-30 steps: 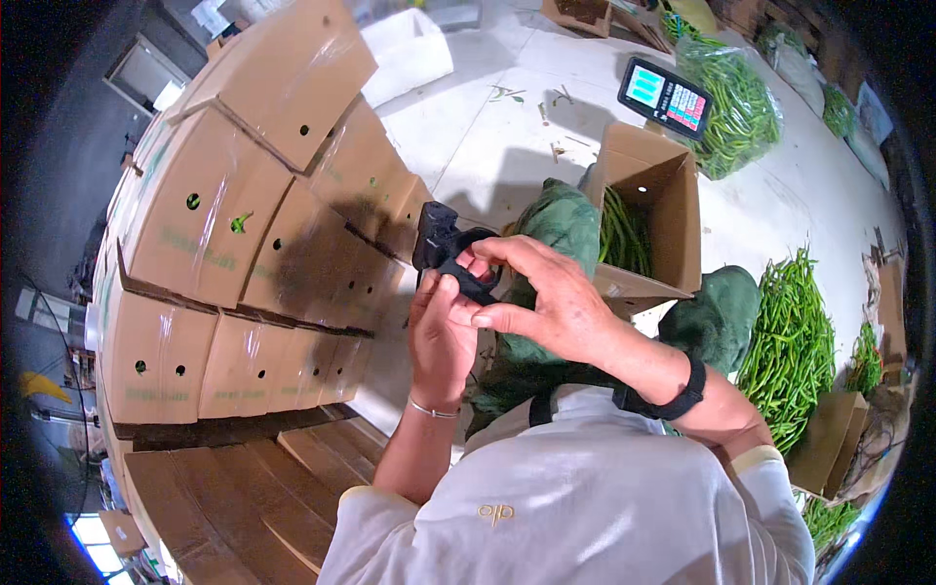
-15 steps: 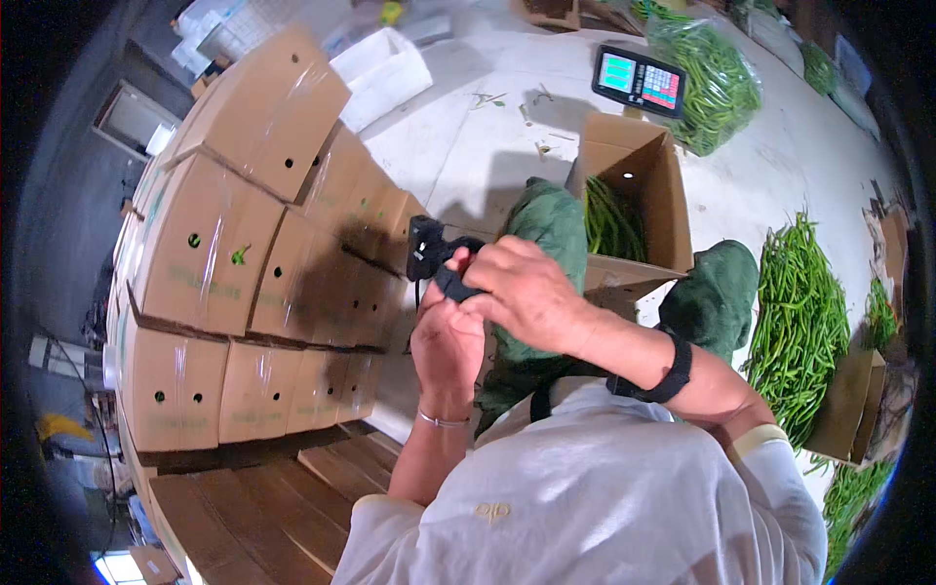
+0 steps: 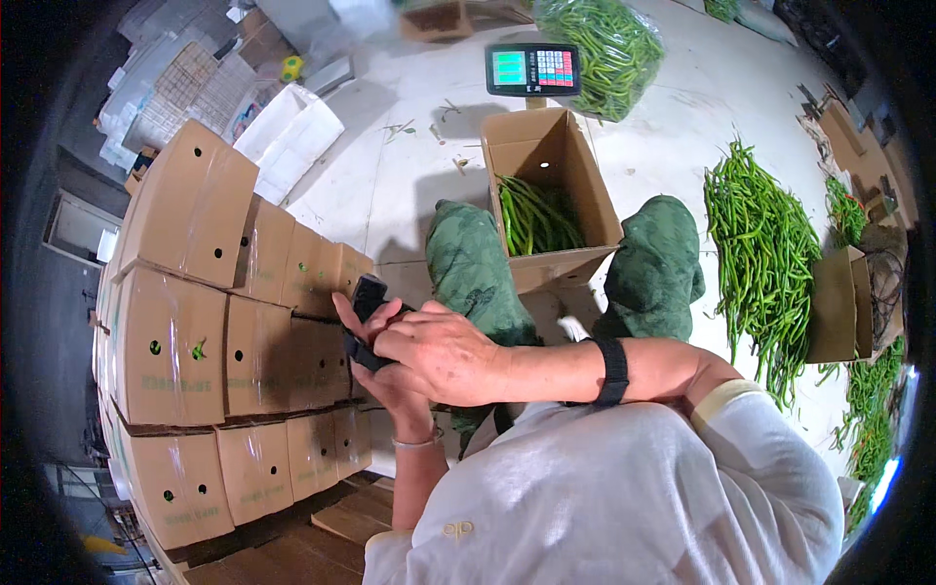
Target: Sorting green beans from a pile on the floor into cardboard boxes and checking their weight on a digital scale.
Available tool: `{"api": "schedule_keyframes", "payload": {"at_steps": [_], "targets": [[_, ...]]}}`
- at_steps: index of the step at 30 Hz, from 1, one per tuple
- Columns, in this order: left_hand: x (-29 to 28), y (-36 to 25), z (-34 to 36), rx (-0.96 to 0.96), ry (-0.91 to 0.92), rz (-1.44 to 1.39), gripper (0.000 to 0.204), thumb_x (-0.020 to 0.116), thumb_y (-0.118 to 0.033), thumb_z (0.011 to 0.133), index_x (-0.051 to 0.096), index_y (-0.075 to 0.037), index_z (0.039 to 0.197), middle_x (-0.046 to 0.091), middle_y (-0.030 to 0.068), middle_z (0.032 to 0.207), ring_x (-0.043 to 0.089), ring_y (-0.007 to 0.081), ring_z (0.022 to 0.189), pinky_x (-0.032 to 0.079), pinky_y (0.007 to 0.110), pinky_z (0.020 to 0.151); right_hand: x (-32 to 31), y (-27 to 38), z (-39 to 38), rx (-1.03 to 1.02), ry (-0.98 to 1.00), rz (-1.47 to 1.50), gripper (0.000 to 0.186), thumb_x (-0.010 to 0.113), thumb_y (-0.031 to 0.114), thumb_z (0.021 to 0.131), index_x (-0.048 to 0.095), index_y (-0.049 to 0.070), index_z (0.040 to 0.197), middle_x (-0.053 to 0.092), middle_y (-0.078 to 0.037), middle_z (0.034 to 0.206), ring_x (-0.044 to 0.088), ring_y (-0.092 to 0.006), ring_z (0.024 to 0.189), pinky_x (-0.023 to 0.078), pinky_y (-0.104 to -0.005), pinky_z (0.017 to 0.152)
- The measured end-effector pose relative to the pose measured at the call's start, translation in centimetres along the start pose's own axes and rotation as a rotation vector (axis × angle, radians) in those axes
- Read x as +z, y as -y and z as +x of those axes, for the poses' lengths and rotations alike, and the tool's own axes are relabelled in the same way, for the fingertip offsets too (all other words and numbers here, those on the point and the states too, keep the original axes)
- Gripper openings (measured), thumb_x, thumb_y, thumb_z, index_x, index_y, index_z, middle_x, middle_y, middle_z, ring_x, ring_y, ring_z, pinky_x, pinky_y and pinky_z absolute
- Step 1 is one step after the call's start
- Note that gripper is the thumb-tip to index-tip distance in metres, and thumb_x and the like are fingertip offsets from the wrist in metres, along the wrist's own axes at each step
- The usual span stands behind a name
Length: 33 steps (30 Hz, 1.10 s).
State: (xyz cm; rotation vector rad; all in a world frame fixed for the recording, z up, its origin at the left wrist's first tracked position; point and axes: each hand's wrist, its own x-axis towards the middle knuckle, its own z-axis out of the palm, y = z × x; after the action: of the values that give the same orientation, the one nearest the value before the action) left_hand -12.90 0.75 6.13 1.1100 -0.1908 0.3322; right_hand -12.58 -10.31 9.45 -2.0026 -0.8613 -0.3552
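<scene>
In front of my left knee, both my hands meet at a small black device with a dark strap (image 3: pixel 370 297). My left hand (image 3: pixel 398 395) supports it from beneath, fingers partly curled about it and one finger showing beyond its far side. The closed fingers of my right hand (image 3: pixel 444 356) grip the strap from above and cover much of it and of the left palm. Whether the strap loops fully round the left hand, I cannot tell. A black band (image 3: pixel 612 372) circles my right forearm; a thin bracelet (image 3: pixel 417 443) sits on my left wrist.
Stacked cardboard boxes (image 3: pixel 175 346) rise close on the left. An open carton (image 3: pixel 595 219) holding green peppers stands between my knees, with a scale display (image 3: pixel 531 70) and a bag of peppers (image 3: pixel 609 58) beyond. Loose peppers (image 3: pixel 760 258) lie heaped on the right; a white box (image 3: pixel 288 141) stands far left.
My view has swung to the right, so the carton and scale sit further left in the picture. Both hands keep hold of the strapped device; the right fingers now cover more of the strap.
</scene>
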Motion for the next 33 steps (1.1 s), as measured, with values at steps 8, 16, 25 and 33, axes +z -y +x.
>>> {"api": "schedule_keyframes", "payload": {"at_steps": [8,16,25,33], "targets": [[0.1,-1.8,1.0,-0.119,-0.004,-0.231,0.049,0.037,-0.03,0.098,0.034,-0.003,0.139,0.033,0.0127,0.145,0.034,0.0254,0.132,0.027,0.039,0.108,-0.3,0.8,0.0,0.046,-0.073,0.112,0.027,0.058,0.033,0.085,0.053,0.007,0.083,0.056,-0.009,0.08,0.056,-0.0281,0.082,0.04,-0.0376,0.074],[1.3,-1.6,2.6,-0.131,0.173,-0.333,0.063,0.041,-0.043,0.094,0.014,-0.024,0.147,0.019,0.007,0.152,0.021,0.0267,0.138,0.017,0.041,0.112,-1.3,1.4,0.0,0.056,-0.051,0.01,0.026,0.06,0.031,0.083,0.052,0.008,0.077,0.057,-0.007,0.073,0.058,-0.0274,0.078,0.04,-0.037,0.073],[1.5,3.0,5.7,-0.124,0.166,-0.254,0.067,0.055,-0.034,0.091,0.014,-0.036,0.145,0.007,-0.0028,0.153,0.017,0.033,0.137,0.027,0.058,0.105,-1.4,0.9,-0.4,0.163,-0.144,-0.023,0.027,0.061,0.03,0.083,0.055,0.007,0.07,0.057,-0.013,0.063,0.06,-0.0342,0.064,0.046,-0.0464,0.06],[4.9,2.9,8.1,-0.275,-0.201,0.152,0.059,0.048,-0.038,0.093,0.02,-0.023,0.143,0.014,0.0083,0.15,0.02,0.0316,0.134,0.031,0.052,0.102,-1.4,0.0,-0.6,0.37,-0.075,0.031,0.036,0.053,0.04,0.087,0.056,0.007,0.074,0.059,-0.016,0.066,0.059,-0.0379,0.067,0.046,-0.0493,0.06]]}}
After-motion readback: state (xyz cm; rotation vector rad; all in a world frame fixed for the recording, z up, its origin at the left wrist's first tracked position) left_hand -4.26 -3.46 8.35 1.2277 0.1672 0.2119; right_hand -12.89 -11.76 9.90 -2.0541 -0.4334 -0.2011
